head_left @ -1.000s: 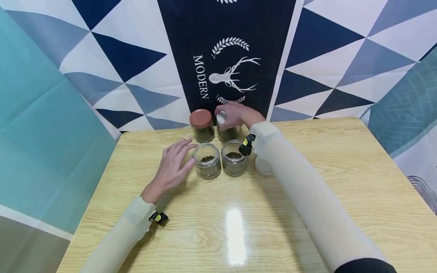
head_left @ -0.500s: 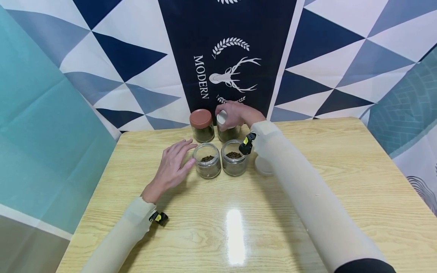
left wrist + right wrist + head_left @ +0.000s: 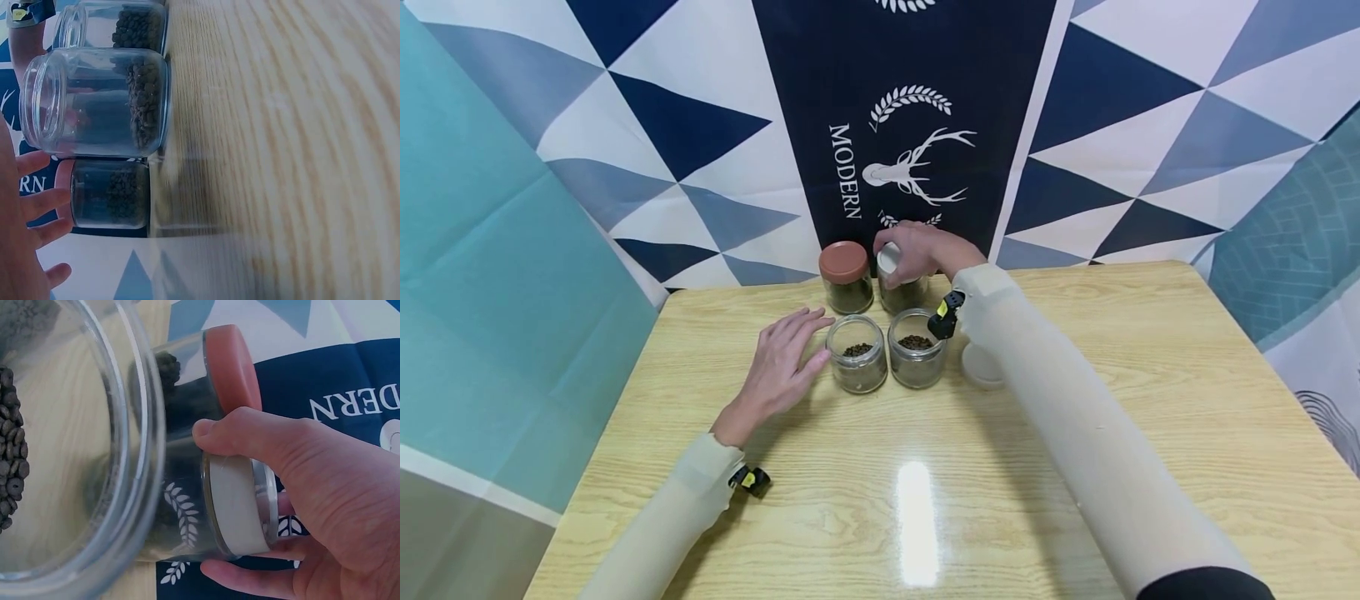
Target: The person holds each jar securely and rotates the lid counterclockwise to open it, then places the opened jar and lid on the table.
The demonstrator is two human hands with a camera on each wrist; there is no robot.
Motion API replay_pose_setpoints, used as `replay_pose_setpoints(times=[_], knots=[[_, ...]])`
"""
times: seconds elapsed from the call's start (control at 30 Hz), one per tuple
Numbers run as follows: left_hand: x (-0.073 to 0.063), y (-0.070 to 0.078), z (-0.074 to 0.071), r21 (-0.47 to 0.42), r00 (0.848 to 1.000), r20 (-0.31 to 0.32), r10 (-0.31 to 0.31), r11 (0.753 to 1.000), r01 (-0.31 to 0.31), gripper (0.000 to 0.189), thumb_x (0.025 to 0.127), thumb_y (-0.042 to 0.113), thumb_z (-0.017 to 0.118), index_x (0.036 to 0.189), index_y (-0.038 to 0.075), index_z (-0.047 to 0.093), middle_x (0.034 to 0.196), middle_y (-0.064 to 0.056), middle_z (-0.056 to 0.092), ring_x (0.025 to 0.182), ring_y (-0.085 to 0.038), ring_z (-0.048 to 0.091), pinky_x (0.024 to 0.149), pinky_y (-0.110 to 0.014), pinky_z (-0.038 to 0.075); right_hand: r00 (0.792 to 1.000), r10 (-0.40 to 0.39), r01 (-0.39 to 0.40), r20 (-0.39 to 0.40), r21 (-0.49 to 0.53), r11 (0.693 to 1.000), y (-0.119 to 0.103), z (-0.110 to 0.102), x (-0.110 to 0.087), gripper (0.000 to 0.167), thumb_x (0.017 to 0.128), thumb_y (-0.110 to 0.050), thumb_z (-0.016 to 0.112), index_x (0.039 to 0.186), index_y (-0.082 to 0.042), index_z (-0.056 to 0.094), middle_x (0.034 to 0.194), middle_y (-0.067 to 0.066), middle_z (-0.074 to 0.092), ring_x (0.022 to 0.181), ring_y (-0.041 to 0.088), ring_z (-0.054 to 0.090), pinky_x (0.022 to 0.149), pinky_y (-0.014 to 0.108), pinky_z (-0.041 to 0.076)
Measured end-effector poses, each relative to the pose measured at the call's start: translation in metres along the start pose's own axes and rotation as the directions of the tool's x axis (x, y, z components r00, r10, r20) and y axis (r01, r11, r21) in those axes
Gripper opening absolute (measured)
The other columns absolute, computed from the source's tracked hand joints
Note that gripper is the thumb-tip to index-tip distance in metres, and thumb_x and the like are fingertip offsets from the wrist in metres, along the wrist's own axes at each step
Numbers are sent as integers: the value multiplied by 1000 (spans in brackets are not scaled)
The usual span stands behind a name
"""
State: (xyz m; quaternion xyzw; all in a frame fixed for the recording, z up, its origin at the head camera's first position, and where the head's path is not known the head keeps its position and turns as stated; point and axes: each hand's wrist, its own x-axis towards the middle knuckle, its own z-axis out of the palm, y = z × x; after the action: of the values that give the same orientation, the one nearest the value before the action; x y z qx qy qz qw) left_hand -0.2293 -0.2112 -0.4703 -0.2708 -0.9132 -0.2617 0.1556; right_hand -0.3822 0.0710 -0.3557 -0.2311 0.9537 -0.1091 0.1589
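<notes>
My right hand (image 3: 913, 252) grips the white lid (image 3: 236, 503) of the back right glass jar (image 3: 904, 296), thumb on one side and fingers on the other. Beside that jar stands another with a red-brown lid (image 3: 844, 262). Two lidless glass jars stand in front, the left one (image 3: 859, 375) and the right one (image 3: 917, 371), both partly filled with small brown pellets. With fingers spread, my left hand (image 3: 781, 362) is at the left side of the front left jar. Whether its fingertips touch the glass I cannot tell.
A pale round lid (image 3: 982, 365) lies on the wooden table (image 3: 820, 500) right of the front jars, partly hidden by the right sleeve. Behind the back jars hangs a patterned cloth (image 3: 917, 50), close to the table's far edge.
</notes>
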Motion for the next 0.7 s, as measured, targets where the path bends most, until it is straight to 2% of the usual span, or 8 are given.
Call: replay_pose_setpoints(times=[0.23, 0.43, 0.63, 0.7], knots=[[0, 1, 1, 5, 1000, 13, -7, 1000, 7, 82, 114, 73, 28, 154, 11, 66, 166, -19, 62, 161, -47, 51, 128, -78, 36, 1000, -8, 7, -11, -8, 1000, 0, -9, -5, 64, 97, -34, 82, 156, -24, 58, 158, 19, 52, 138, 39, 55, 103, 52, 63], [0, 0, 1, 2, 1000, 17, -13, 1000, 13, 82, 114, 73, 28, 155, 12, 65, 167, -19, 62, 161, -46, 50, 128, -78, 35, 999, -27, 26, -25, -37, 999, -5, -22, -10, 63, 98, -33, 82, 155, -23, 59, 159, 20, 52, 136, 38, 55, 107, 52, 59], [1, 1, 2, -3, 1000, 17, -13, 1000, 13, 87, 113, 76, 25, 155, 11, 65, 167, -19, 61, 161, -47, 50, 128, -78, 35, 1000, -26, 25, -14, -63, 998, -10, -37, -15, 63, 99, -34, 81, 157, -23, 57, 159, 20, 51, 131, 37, 58, 90, 42, 64], [1, 1, 2, -5, 1000, 16, -13, 1000, 13, 88, 113, 77, 24, 155, 11, 65, 167, -19, 61, 161, -47, 50, 128, -78, 35, 999, -31, 30, -22, -78, 996, -12, -42, -16, 63, 99, -35, 80, 157, -23, 57, 158, 20, 52, 131, 38, 57, 90, 42, 63]])
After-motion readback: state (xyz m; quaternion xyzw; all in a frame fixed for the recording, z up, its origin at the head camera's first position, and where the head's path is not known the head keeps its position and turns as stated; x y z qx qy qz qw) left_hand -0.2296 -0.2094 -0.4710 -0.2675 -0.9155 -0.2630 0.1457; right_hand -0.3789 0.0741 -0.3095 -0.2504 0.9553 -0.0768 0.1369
